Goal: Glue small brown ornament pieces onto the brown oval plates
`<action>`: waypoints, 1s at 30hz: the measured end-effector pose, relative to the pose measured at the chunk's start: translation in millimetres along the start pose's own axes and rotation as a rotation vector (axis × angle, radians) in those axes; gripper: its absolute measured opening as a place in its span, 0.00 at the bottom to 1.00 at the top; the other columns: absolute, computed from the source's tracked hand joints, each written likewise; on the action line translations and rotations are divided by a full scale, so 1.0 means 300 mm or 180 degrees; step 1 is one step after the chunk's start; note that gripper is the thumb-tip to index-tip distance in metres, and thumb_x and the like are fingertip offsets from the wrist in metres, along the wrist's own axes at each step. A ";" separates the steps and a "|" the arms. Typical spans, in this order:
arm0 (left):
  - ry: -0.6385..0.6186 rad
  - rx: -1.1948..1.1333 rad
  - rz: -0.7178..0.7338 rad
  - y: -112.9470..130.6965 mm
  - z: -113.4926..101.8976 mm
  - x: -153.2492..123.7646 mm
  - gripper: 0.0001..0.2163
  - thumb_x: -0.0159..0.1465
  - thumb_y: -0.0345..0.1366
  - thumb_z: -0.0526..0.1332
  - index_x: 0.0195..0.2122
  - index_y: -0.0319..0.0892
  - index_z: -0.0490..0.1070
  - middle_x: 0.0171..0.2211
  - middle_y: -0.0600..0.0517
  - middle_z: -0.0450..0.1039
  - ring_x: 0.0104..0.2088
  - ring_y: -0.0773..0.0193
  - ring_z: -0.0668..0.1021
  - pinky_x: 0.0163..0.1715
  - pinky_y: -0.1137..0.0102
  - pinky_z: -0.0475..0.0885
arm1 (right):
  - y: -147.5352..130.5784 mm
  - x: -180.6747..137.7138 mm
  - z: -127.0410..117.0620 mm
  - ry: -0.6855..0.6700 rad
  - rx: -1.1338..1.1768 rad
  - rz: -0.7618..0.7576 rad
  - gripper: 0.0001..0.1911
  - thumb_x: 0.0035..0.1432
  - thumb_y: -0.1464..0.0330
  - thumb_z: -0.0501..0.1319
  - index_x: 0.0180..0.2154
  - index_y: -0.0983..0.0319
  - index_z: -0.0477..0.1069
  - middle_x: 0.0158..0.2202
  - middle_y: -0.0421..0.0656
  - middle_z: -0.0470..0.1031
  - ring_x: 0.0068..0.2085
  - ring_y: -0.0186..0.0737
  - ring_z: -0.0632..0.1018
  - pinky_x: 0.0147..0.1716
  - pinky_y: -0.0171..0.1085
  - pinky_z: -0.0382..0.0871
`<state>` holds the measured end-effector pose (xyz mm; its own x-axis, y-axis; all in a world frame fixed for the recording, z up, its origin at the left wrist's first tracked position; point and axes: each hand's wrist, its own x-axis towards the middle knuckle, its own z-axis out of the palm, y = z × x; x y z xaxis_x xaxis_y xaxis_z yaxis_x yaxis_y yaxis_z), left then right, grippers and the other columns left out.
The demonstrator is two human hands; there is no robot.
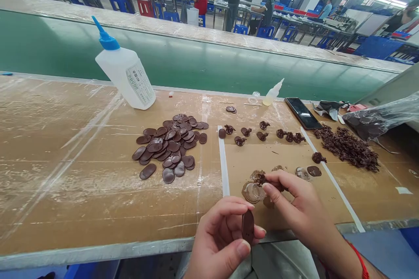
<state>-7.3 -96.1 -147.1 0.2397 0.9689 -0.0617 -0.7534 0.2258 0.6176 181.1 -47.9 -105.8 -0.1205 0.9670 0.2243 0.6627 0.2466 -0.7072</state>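
Observation:
Near the table's front edge, my left hand [225, 237] pinches a brown oval disc [248, 226], tilted on edge between thumb and fingers. My right hand [297, 202] is closed on a small dark brown branch-like piece [258, 177], held by the fingertips over a round clear dish [253, 192] with wet-looking brown smears around it. To the left lies a loose pile of brown oval discs [170, 141]. Beyond my hands stand several joined pieces [262, 136], each a disc with a branch-like part on it. A heap of branch-like pieces [350, 148] lies at the right.
A large white bottle with a blue nozzle [126, 76] stands at the back left. A small glue bottle [273, 93] and a phone [303, 113] are at the back right, by a plastic bag [382, 115]. Beyond runs a green conveyor belt [203, 61]; people work behind it.

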 end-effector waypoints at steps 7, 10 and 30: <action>-0.0196 -0.0004 0.0115 -0.011 -0.006 0.008 0.15 0.60 0.37 0.76 0.48 0.51 0.82 0.49 0.51 0.75 0.37 0.64 0.86 0.38 0.74 0.79 | -0.005 0.001 -0.001 -0.0104 0.0023 -0.0021 0.09 0.70 0.64 0.59 0.37 0.59 0.76 0.30 0.39 0.79 0.31 0.38 0.79 0.31 0.34 0.71; -0.0371 -0.0060 0.0204 -0.014 -0.010 0.011 0.15 0.61 0.36 0.75 0.50 0.51 0.82 0.50 0.51 0.75 0.38 0.64 0.86 0.38 0.74 0.79 | -0.006 0.002 0.000 -0.0139 0.0030 -0.0013 0.09 0.70 0.64 0.59 0.38 0.59 0.76 0.31 0.39 0.79 0.31 0.39 0.79 0.31 0.34 0.70; 0.0283 0.0113 0.0112 -0.002 0.043 0.004 0.16 0.55 0.41 0.78 0.45 0.50 0.85 0.43 0.52 0.79 0.37 0.63 0.86 0.37 0.77 0.79 | -0.004 -0.032 -0.022 -0.0225 0.1421 0.0816 0.10 0.72 0.58 0.61 0.41 0.57 0.73 0.27 0.36 0.74 0.28 0.34 0.75 0.30 0.30 0.69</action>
<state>1.2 -96.4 -137.5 0.1569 0.9817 -0.1078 -0.7379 0.1891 0.6478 186.2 -58.0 -102.7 -0.0556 0.9980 -0.0285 0.2995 -0.0105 -0.9540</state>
